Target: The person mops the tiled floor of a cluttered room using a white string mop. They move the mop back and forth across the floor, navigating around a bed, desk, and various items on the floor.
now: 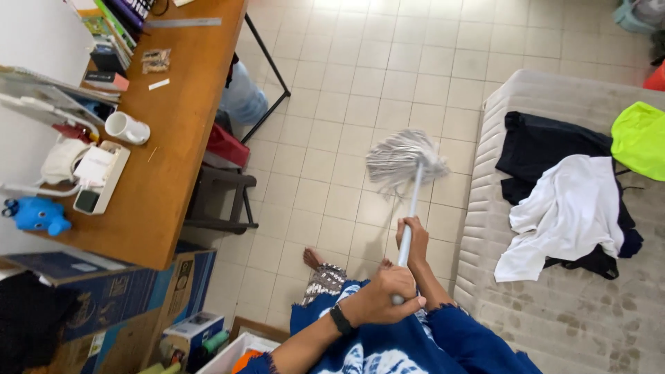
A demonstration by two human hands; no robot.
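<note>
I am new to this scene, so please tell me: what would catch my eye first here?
First, the white string mop on the tiled floor in the middle, its handle held by the left hand and, further down, the right hand. Next, the neon green cloth on the beige sofa, far right.

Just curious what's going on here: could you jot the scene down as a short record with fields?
left hand: left hand grips the near end of the mop handle
right hand: right hand grips the handle farther along
mop head: white string mop head over the tiled floor
right side: mattress with a white shirt, dark clothes, a neon green cloth
left side: wooden desk with a white mug and a blue toy
below desk: cardboard boxes
</note>
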